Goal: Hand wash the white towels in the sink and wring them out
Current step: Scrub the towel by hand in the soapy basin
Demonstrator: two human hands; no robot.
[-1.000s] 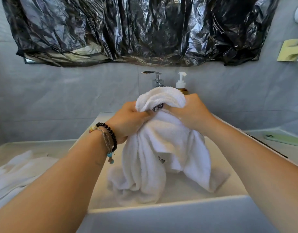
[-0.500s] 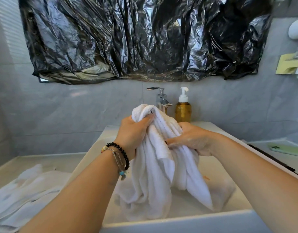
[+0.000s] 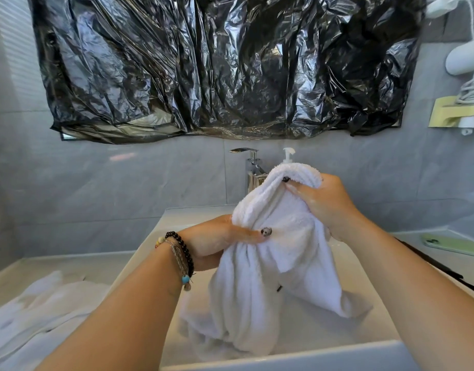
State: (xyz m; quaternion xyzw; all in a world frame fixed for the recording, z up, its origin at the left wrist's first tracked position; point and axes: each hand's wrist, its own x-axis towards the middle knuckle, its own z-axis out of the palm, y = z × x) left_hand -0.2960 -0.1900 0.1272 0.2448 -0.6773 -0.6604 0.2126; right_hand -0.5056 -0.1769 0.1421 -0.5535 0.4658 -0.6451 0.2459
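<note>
A white towel (image 3: 270, 277) hangs bunched over the white rectangular sink (image 3: 297, 360), its lower folds lying in the basin. My left hand (image 3: 217, 239) grips the towel's middle from the left, thumb across the cloth. My right hand (image 3: 321, 199) is higher and grips the towel's top fold. Another white towel (image 3: 35, 314) lies crumpled on the counter to the left of the sink.
A chrome faucet (image 3: 250, 167) and a soap pump bottle (image 3: 288, 155) stand behind the sink, partly hidden by the towel. Black plastic sheeting (image 3: 225, 65) covers the wall above. A green phone (image 3: 452, 245) lies on the right counter. White appliances (image 3: 466, 57) hang at the upper right.
My left hand has dropped from the towel's top to its middle. My right hand has risen to the top fold. The view has tilted up.
</note>
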